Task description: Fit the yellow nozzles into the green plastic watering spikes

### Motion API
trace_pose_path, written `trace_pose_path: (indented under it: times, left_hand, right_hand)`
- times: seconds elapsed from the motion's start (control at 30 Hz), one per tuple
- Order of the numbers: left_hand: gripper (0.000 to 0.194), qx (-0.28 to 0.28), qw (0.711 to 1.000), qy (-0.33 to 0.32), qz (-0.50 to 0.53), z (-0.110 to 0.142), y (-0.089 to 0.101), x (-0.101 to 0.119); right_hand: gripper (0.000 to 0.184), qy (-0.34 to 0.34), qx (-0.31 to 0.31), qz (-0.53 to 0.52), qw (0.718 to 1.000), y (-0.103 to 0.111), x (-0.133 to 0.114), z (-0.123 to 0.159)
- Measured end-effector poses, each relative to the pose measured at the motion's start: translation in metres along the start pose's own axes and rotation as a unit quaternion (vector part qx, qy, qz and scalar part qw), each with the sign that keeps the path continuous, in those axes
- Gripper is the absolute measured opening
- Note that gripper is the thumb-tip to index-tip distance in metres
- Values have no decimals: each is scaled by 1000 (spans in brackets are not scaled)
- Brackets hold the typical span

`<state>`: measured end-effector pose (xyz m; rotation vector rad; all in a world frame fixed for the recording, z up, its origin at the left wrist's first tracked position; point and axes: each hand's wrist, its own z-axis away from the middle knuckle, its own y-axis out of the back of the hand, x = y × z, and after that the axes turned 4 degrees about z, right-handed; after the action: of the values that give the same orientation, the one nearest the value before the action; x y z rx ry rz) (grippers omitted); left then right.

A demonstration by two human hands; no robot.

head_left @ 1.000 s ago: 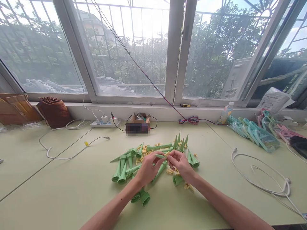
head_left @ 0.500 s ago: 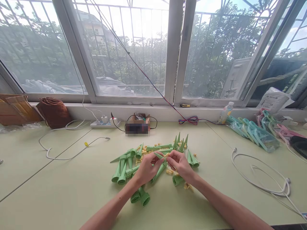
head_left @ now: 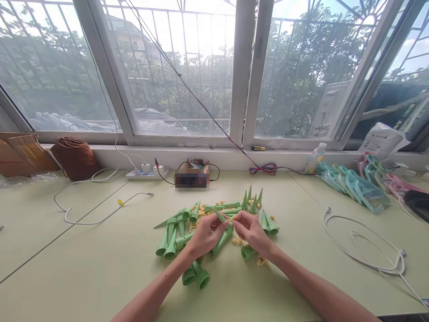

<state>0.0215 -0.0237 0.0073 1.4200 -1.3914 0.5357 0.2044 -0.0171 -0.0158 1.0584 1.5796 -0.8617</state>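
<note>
My left hand [head_left: 207, 233] pinches a green plastic spike [head_left: 220, 215], its pointed end up and to the left. In my right hand [head_left: 253, 230], the fingertips grip a small yellow plastic fitting [head_left: 232, 218] against the spike's lower end. Whether the two are joined I cannot tell, as fingers cover the contact. Around both hands lie hollow green cones [head_left: 170, 246], and loose yellow fittings [head_left: 237, 240] are scattered among them. Several green spikes [head_left: 254, 203] stand upright just behind my right hand. Another green cone [head_left: 248, 252] rests below it, beside more yellow pieces [head_left: 263, 261].
On the table [head_left: 100, 268], a white cable [head_left: 365, 264] coils at right and another cable [head_left: 100, 221] runs at left. A power strip [head_left: 146, 174] and a blurred-out device [head_left: 192, 180] stand by the windowsill. Bagged teal hangers [head_left: 355, 185] lie at far right, near a bottle [head_left: 315, 157].
The green spike in my left hand has tilted more upright. My hands stay nearly in the same place, with the yellow fitting still between them.
</note>
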Motion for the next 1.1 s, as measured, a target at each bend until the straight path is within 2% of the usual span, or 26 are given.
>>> trace_pose_path:
  times: [0.2,0.7,0.93,1.0,1.1]
  left_hand:
    - [27,-19,997,34,61,0,1,1]
    - [38,-61,968,124,210,-2,2,10]
    - [39,-81,930,169,316,-1,1,4]
    - [38,-90,926,170,325,-1,2,3]
    - [40,-92,935,161,301,-1,2,4]
  right_hand:
    - [31,34,-12,37,999,3,-4,0]
    - [32,42,-36,30,998,3,-3,2]
    - [30,45,-32,21,998,3,1,2]
    - [29,44,-32,21,998,3,0,2]
    - [31,39,-32,28,998,4,-1,1]
